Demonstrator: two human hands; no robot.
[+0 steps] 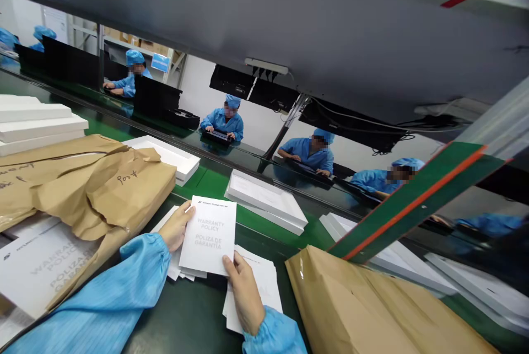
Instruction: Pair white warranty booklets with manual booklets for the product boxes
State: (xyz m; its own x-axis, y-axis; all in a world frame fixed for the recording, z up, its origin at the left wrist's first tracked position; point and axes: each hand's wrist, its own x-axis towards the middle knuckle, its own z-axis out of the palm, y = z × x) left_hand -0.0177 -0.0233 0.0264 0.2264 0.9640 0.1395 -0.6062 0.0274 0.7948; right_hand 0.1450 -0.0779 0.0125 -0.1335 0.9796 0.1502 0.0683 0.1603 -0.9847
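Between my two hands is a white warranty booklet (209, 232), its front printed "WARRANTY POLICY" and facing me. My left hand (177, 226) pinches it by the upper left edge. At the lower right corner, my right hand (243, 290) grips it with thumb and fingers. Loose white papers (176, 266) lie under and beside my left hand. Another stack of white booklets (264, 279) rests on the dark table behind my right hand, partly hidden by it.
A torn brown paper package (136, 191) with more warranty booklets (45, 263) stands at left; another brown package (351, 299) is at right. White box trays (268, 202) sit along the green belt (209, 180). A slanted green post (413, 199) rises at right. Co-workers sit beyond.
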